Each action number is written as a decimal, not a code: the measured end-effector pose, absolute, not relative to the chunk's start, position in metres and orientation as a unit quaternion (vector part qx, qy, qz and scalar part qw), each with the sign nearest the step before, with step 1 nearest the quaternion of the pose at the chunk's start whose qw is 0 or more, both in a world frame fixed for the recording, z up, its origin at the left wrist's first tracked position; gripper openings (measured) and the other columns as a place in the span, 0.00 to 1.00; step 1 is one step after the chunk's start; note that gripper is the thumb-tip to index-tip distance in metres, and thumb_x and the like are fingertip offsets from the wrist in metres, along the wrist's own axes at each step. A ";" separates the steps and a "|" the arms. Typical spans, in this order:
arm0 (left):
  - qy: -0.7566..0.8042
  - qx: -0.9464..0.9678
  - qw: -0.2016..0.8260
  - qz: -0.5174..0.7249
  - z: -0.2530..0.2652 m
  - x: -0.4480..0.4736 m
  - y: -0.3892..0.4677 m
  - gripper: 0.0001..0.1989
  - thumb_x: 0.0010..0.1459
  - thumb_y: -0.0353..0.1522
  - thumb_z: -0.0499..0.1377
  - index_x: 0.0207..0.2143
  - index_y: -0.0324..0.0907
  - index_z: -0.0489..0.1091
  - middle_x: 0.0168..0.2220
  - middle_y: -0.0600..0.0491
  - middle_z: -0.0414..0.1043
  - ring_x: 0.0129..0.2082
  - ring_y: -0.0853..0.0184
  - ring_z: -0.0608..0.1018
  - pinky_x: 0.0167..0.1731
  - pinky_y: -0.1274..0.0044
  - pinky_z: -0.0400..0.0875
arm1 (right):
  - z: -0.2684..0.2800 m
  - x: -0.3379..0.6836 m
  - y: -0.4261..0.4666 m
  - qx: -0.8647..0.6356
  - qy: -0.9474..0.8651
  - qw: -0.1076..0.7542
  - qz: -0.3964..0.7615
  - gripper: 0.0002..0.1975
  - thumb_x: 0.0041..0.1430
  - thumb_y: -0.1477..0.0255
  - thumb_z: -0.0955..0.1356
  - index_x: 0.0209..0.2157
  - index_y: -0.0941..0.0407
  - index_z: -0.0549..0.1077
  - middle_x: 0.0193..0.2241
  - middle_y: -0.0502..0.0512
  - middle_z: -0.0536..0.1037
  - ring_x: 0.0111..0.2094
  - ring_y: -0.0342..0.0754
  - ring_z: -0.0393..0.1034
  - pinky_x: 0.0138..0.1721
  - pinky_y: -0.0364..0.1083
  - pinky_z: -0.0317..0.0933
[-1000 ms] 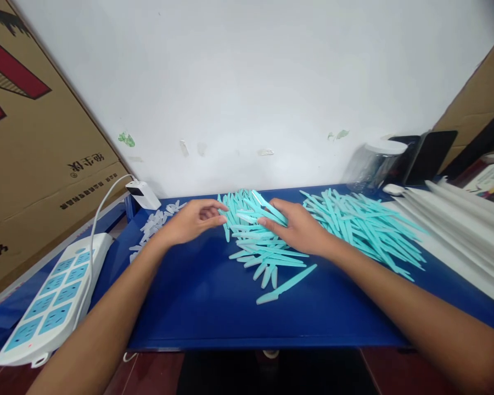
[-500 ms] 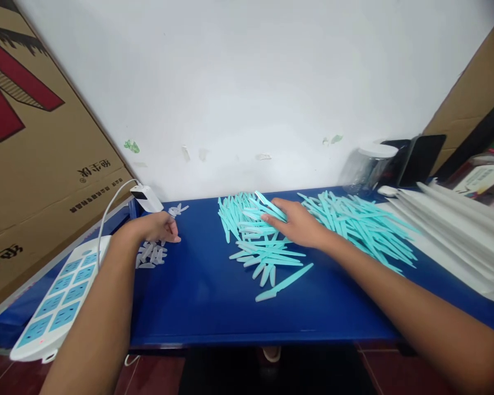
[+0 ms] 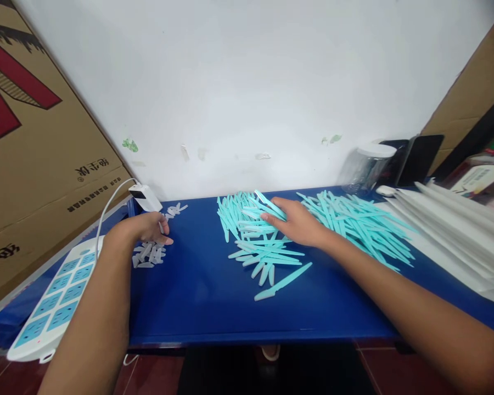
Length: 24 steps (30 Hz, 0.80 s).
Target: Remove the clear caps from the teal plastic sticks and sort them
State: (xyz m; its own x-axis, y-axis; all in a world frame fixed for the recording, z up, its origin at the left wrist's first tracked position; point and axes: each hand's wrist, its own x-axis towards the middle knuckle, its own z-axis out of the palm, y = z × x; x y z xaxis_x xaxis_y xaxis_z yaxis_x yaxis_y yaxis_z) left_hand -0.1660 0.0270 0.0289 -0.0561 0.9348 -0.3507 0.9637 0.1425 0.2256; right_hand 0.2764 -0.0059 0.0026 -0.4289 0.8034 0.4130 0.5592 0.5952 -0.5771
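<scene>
My left hand [image 3: 151, 226] hovers above a small pile of translucent blade caps [image 3: 150, 255], thumb and fingers apart, with nothing visible in them. A few more caps [image 3: 177, 209] lie just behind it. On the blue table, my right hand [image 3: 298, 219] is closed around a few turquoise eyebrow razors [image 3: 267, 204], over the middle pile. More razors [image 3: 267, 252] fan out below that hand. One single razor [image 3: 283, 282] lies apart, nearer the table's front edge. A larger heap of razors [image 3: 360, 225] spreads to the right of my right hand.
A white power strip [image 3: 61, 296] runs along the left, with a cable to a small white device [image 3: 145, 197]. A large cardboard box [image 3: 45, 164] borders the left side. At right stand a clear jar [image 3: 366, 170], a dark phone-like slab [image 3: 420, 159] and stacked white sheets [image 3: 456, 236].
My left hand has shifted slightly left and its thumb and fingers have parted. My right hand stays in place on the razors.
</scene>
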 end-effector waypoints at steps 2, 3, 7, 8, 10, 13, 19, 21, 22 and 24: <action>0.757 0.618 0.206 -0.057 0.035 -0.171 0.023 0.30 0.23 0.50 0.76 0.30 0.43 0.78 0.29 0.42 0.79 0.27 0.53 0.78 0.24 0.69 0.70 | 0.002 0.277 -0.005 -0.412 -0.825 0.342 0.182 0.20 0.69 0.53 0.65 0.30 0.53 0.59 0.25 0.47 0.65 0.26 0.45 0.59 0.29 0.46 0.48; 0.769 0.599 0.212 -0.079 0.038 -0.172 0.020 0.31 0.23 0.50 0.77 0.30 0.42 0.78 0.29 0.43 0.79 0.28 0.52 0.78 0.25 0.69 0.71 | 0.002 0.277 -0.004 -0.412 -0.825 0.342 0.182 0.21 0.69 0.53 0.65 0.30 0.53 0.59 0.25 0.47 0.64 0.26 0.45 0.59 0.29 0.46 0.48; 0.757 0.588 0.255 -0.128 0.042 -0.172 0.016 0.26 0.28 0.50 0.76 0.23 0.41 0.76 0.25 0.44 0.76 0.25 0.56 0.75 0.27 0.68 0.70 | 0.003 0.276 -0.005 -0.413 -0.827 0.338 0.177 0.21 0.69 0.53 0.65 0.30 0.53 0.59 0.25 0.46 0.63 0.26 0.45 0.58 0.30 0.46 0.48; 0.750 0.592 0.265 -0.127 0.041 -0.170 0.017 0.25 0.29 0.49 0.76 0.23 0.40 0.76 0.25 0.43 0.76 0.25 0.57 0.75 0.27 0.68 0.70 | 0.003 0.276 -0.006 -0.414 -0.827 0.337 0.176 0.21 0.69 0.53 0.65 0.30 0.53 0.58 0.24 0.46 0.63 0.25 0.45 0.58 0.29 0.46 0.48; 0.744 0.600 0.271 -0.114 0.036 -0.165 0.021 0.23 0.30 0.48 0.75 0.24 0.41 0.77 0.25 0.43 0.76 0.24 0.59 0.74 0.26 0.70 0.69 | 0.003 0.276 -0.006 -0.413 -0.828 0.336 0.178 0.20 0.70 0.54 0.64 0.30 0.53 0.58 0.25 0.46 0.63 0.25 0.45 0.57 0.29 0.46 0.48; 0.738 0.622 0.248 -0.074 0.027 -0.159 0.027 0.25 0.30 0.48 0.73 0.28 0.42 0.76 0.24 0.45 0.75 0.22 0.59 0.74 0.24 0.71 0.67 | 0.003 0.277 -0.006 -0.412 -0.827 0.339 0.176 0.20 0.69 0.54 0.65 0.30 0.53 0.59 0.25 0.46 0.64 0.26 0.45 0.58 0.29 0.46 0.48; 0.728 0.636 0.250 -0.061 0.026 -0.161 0.030 0.26 0.30 0.50 0.71 0.29 0.44 0.75 0.25 0.46 0.75 0.24 0.57 0.75 0.25 0.71 0.68 | 0.002 0.277 -0.006 -0.415 -0.826 0.337 0.180 0.20 0.70 0.54 0.64 0.30 0.53 0.61 0.25 0.47 0.66 0.26 0.45 0.59 0.29 0.46 0.49; 0.728 0.632 0.257 -0.065 0.029 -0.165 0.028 0.27 0.29 0.50 0.72 0.31 0.44 0.76 0.27 0.47 0.76 0.24 0.58 0.74 0.25 0.71 0.67 | 0.002 0.277 -0.005 -0.414 -0.826 0.338 0.179 0.20 0.69 0.53 0.65 0.30 0.53 0.61 0.25 0.47 0.66 0.26 0.45 0.60 0.29 0.46 0.49; 0.728 0.631 0.260 -0.065 0.031 -0.167 0.027 0.28 0.28 0.50 0.72 0.32 0.44 0.77 0.27 0.47 0.76 0.24 0.59 0.74 0.25 0.71 0.68 | 0.002 0.277 -0.005 -0.414 -0.826 0.339 0.178 0.20 0.69 0.53 0.65 0.30 0.53 0.61 0.25 0.47 0.66 0.26 0.45 0.60 0.29 0.46 0.49; 0.726 0.634 0.259 -0.063 0.032 -0.171 0.024 0.26 0.28 0.48 0.73 0.31 0.45 0.78 0.27 0.48 0.77 0.24 0.59 0.74 0.25 0.71 0.68 | 0.002 0.277 -0.005 -0.413 -0.826 0.341 0.178 0.21 0.69 0.52 0.65 0.30 0.53 0.60 0.25 0.47 0.65 0.26 0.45 0.59 0.29 0.46 0.49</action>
